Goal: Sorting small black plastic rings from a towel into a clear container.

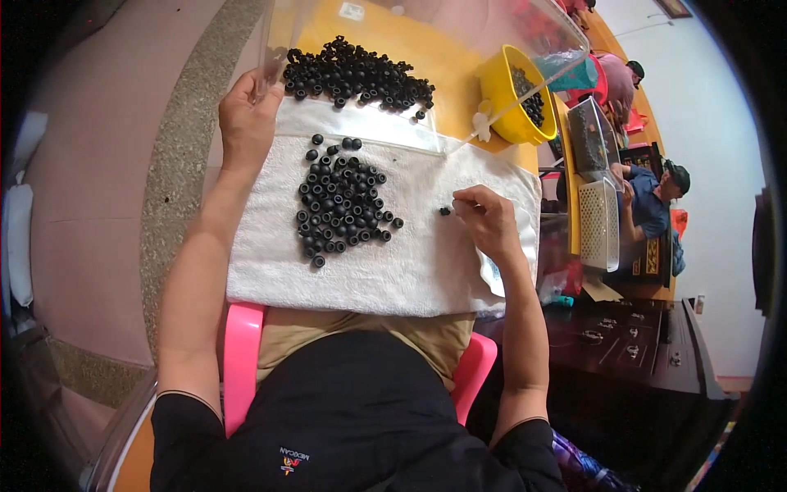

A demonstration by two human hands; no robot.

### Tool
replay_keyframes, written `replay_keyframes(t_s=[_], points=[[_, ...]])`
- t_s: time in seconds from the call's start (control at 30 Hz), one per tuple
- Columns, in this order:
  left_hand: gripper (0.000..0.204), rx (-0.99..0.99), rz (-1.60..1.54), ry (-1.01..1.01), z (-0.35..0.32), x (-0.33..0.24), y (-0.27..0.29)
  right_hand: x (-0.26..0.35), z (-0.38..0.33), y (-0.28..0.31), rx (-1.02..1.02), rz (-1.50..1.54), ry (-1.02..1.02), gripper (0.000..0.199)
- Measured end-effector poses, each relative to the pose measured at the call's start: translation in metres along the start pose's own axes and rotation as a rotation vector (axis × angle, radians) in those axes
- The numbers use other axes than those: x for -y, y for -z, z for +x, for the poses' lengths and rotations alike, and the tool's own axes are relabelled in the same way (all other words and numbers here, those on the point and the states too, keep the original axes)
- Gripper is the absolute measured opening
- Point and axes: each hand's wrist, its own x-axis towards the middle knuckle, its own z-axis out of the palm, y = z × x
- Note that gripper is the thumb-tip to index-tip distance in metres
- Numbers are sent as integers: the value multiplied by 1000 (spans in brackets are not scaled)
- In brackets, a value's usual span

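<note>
Gripping a clear tub (426, 49) of black rings (357, 74), left hand (246, 115); right hand (484, 215) pinches one ring (444, 211).

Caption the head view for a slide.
Left hand tilts a clear bin; right hand picks one black ring off a white towel.

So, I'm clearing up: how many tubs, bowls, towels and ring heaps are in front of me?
Clear tub: 1
Yellow bowl: 1
White towel: 1
Ring heaps: 3
Total: 6
</note>
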Motion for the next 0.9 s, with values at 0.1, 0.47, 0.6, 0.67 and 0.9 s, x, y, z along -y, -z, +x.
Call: replay_keyframes(t_s=[0.1, 0.47, 0.6, 0.67, 0.9], points=[[27, 2, 18, 15, -1, -5, -1, -5, -1, -1, 1, -56, 15, 10], [27, 25, -16, 8, -2, -9, -1, -11, 4, -3, 19, -196, 142, 10], [27, 21, 4, -5, -1, -5, 1, -9, 4, -4, 8, -160, 120, 9], [27, 20, 21, -7, -1, -5, 1, -10, 4, -5, 9, -145, 107, 8], [27, 20, 16, -2, -2, -8, 0, -16, 4, -5, 23, -82, 74, 10]])
